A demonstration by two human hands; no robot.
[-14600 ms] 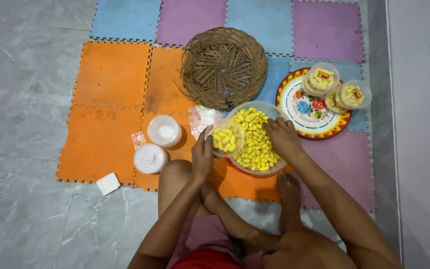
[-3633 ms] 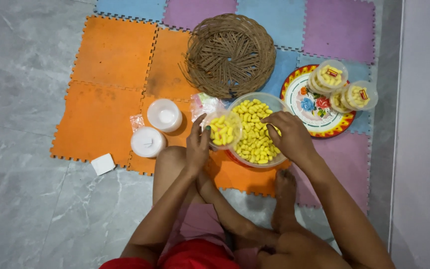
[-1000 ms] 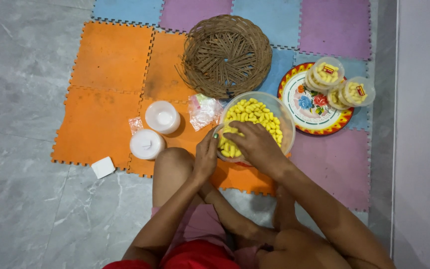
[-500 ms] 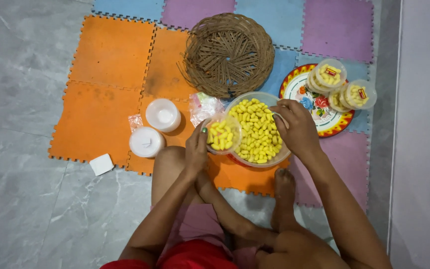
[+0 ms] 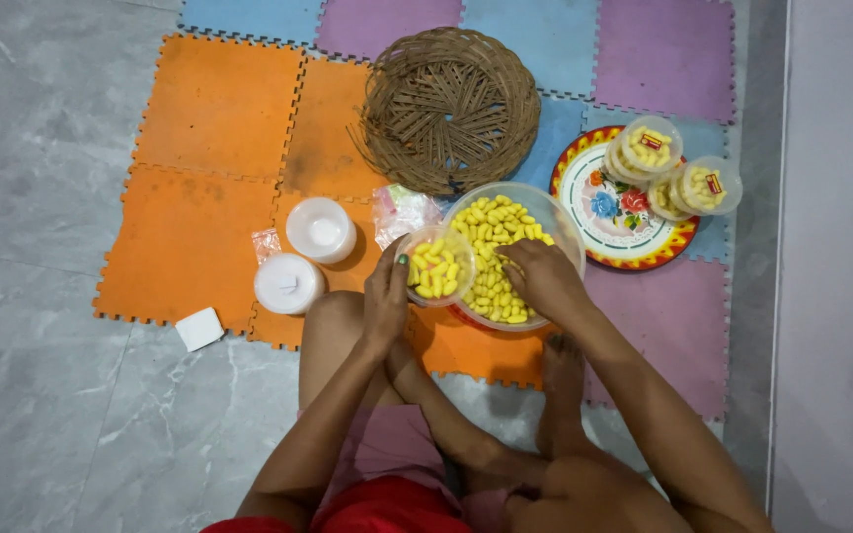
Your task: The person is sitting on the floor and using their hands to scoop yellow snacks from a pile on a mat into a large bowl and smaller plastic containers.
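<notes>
My left hand (image 5: 387,296) grips a small clear plastic jar (image 5: 436,266) partly filled with yellow cookies, held at the left rim of a big clear bowl (image 5: 560,222). The bowl holds many small yellow cookies (image 5: 491,222). My right hand (image 5: 540,276) reaches into the bowl with its fingers closed among the cookies near the jar. I sit cross-legged on the floor, with my knees and feet below the bowl.
A round wicker basket (image 5: 451,104) lies behind the bowl. A flowered plate (image 5: 599,212) at the right carries three filled, lidded jars (image 5: 678,173). Two white lids (image 5: 320,229) and small plastic packets (image 5: 402,207) lie on the orange foam mat (image 5: 199,197). A white square (image 5: 198,329) sits on grey tile.
My right hand has come back from the bowl's right rim down into the cookies beside the jar. The left hand and the jar have stayed in place.
</notes>
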